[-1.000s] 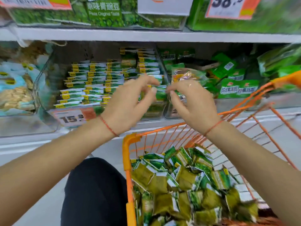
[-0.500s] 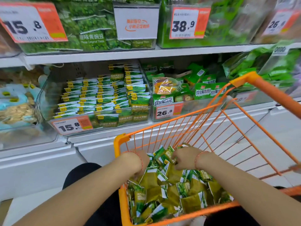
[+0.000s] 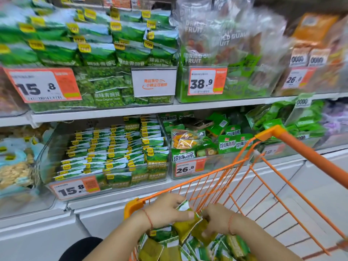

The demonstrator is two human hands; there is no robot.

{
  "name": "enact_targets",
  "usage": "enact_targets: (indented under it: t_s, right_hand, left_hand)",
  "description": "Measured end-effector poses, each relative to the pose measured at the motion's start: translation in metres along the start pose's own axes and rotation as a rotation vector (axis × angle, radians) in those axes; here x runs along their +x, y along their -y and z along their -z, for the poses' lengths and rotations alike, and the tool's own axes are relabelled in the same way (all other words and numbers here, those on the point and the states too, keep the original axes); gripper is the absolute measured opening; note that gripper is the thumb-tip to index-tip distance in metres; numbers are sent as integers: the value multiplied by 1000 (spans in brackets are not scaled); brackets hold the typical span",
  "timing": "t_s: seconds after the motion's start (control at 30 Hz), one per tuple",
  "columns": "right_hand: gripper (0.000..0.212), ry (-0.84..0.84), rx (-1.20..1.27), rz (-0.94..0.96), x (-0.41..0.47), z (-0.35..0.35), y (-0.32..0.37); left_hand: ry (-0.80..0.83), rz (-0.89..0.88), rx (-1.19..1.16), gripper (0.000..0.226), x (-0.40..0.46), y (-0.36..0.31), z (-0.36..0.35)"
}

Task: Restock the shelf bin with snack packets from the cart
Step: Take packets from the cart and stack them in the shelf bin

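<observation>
left hand (image 3: 167, 210): down in the cart, fingers and thumb curled round an olive-and-white snack packet (image 3: 185, 222), thumb on its face. Packet is tilted, top seam up, partly clear of the heap. Reads as a pick in progress.
right hand (image 3: 216, 220): just beside the left, fingers curled down onto more packets under it. Looks like gripping a second one or a small bunch; exact count hidden by the fingers.
why both hands low: my guess is gathering a handful per trip instead of single packets, fewer reaches to the shelf.
loose packets (image 3: 188, 247): heaped loose in the near corner of the cart, mixed faces up and down. That is the supply; plenty left.
cart (image 3: 293, 146): orange wire basket, parked right against the shelf front, its far rim below the target bin. Short lift from heap to bin.
shelf bin (image 3: 105, 183): clear-walled, lower shelf, tagged 15.8. Packets inside stand in neat rows, top edges up, stepping back. Right front column sits higher than the rest; rows to the left look lower, so room there, I think.
neighbour bin (image 3: 188, 170): tagged 26.8, different green snacks. Directly right of the target, so easy to misplace into.
upper shelf (image 3: 105, 112): overhangs the bin; entry has to be from the front, low.
next: orient packets upright, same face forward, slot into the lower rows.
risk: slick film packets, a bunch may slip.
</observation>
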State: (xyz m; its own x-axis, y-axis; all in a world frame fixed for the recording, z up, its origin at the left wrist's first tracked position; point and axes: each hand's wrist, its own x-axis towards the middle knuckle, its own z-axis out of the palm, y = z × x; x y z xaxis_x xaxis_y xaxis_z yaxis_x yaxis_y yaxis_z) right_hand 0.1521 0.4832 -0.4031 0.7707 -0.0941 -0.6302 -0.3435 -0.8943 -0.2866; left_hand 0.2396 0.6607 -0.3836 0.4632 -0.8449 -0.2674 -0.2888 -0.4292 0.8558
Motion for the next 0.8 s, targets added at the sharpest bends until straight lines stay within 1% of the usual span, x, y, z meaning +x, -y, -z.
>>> enact_targets:
  t_s: [0.03, 0.1, 0.2, 0.23, 0.3, 0.37, 0.4, 0.5, 0.57, 0.63, 0.7, 0.77, 0.8]
  right_hand:
    - [28, -71, 79, 18, -9, 9, -2]
    - [23, -212, 294, 55, -27, 22, -5]
    - [29, -363, 593, 61, -48, 30, -6]
    - [25, -387, 724, 54, -53, 31, -3]
    - [9, -369, 994, 14, -60, 30, 2]
    - [12, -320, 1245, -16, -64, 27, 7]
    - [17, -301, 1335, -29, -64, 24, 7]
    - [35, -303, 1449, -70, -59, 16, 7]
    - [43, -276, 1504, -40, -57, 15, 6]
    - [50, -212, 1534, 21, -60, 15, 6]
    - [53, -178, 1512, 65, -63, 17, 5]
    - [65, -166, 1503, 57, -64, 16, 5]
    - [70, -155, 1516, 51, -63, 15, 5]
  left_hand:
    - [-77, -23, -84, 58, 2, -6, 1]
    - [-205, -46, -282, 37, 2, -20, 2]
    - [-363, -77, -430, 32, 4, -30, 0]
    - [-411, -81, -456, 25, 5, -31, -2]
    - [-473, -104, -519, 15, 5, -36, -5]
    - [-505, -149, -574, 15, 3, -40, -10]
    - [-520, -179, -597, 15, 1, -42, -12]
    - [-498, -242, -669, 18, -2, -39, -17]
    - [-413, -265, -686, 19, -1, -34, -20]
    - [-330, -278, -614, 14, -2, -30, -22]
    - [-292, -257, -559, 14, -1, -27, -23]
    - [-277, -226, -590, 9, 1, -26, -25]
    - [-265, -219, -623, 11, 1, -26, -25]
